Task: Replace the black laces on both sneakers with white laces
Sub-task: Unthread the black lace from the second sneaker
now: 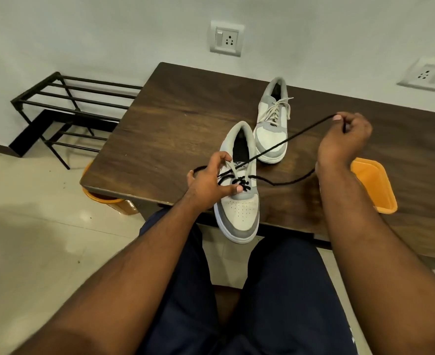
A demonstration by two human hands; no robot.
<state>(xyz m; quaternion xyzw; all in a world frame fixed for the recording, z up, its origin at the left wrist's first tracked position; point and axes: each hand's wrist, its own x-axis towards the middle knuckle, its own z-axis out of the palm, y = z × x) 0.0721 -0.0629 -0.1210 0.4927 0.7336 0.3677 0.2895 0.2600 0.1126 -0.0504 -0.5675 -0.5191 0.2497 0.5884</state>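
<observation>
Wooden table (175,119), two sneakers (272,124), orange tray (375,185)

The near grey-and-white sneaker (239,201) hangs toe-first off the table edge, black lace (288,139) still threaded through its lower eyelets and pulled out taut to the right. The other sneaker (272,124) sits further back, already laced in white (275,108).

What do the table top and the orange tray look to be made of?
Table top: dark wood or wood-look laminate, matte; grain streaks show, so which one stays open. Orange tray: likely moulded plastic, smooth with a slight sheen, uniform colour, rounded rim.
</observation>
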